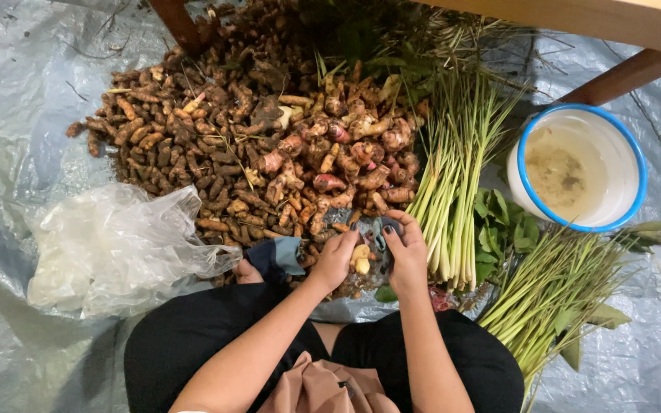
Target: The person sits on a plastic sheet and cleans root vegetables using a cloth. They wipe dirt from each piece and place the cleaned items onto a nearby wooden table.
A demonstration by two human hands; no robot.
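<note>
Hands, left [336,260] and right [405,252], pinching pale root piece [360,258]; root heap [254,145] at 11 o'clock, lemongrass [453,176] at 1, bucket [636,164] at 2.

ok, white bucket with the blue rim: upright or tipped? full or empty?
Upright. The white bucket shows its round open mouth to the camera, beside the lemongrass. Nearly empty: only brownish residue on the bottom.
</note>
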